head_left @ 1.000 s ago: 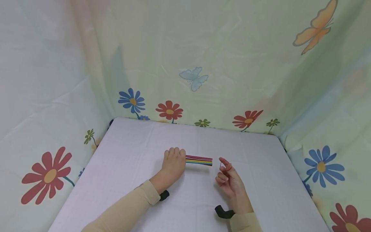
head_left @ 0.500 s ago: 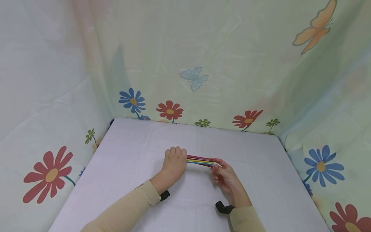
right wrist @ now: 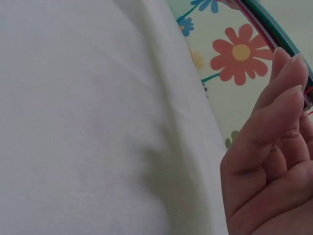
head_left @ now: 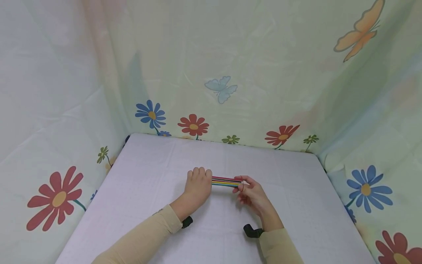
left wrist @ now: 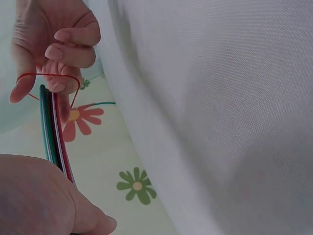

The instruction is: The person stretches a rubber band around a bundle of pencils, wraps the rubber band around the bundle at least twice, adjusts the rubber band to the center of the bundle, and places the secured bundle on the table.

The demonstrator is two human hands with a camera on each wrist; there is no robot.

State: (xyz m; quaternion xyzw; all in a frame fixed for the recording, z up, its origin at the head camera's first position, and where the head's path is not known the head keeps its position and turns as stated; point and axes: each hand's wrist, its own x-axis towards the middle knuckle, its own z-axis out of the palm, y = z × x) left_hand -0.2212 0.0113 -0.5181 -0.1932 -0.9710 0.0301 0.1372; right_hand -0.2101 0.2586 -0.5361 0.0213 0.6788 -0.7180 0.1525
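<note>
Left hand is fisted round one end of the bundle of coloured sticks, which it holds level just above the white tablecloth, free end pointing at the right hand. Right hand has a thin red rubber band stretched open over thumb and fingers, loop sitting right at the tips of the sticks; left wrist view shows the band spanning the stick ends, can't tell if it's already past all of them. Right wrist view mostly shows cloth, curled fingers and the sticks' edge top right. Risks as I read it: band is held only by fingertip tension, so it could roll off a finger and snap away; loop looks barely wider than the bundle, so an outer stick could be missed or pushed out of line; sticks are gripped at one end only, so the free end may fan or sag when the band drags on it; band is thin, overstretching could break it
</note>
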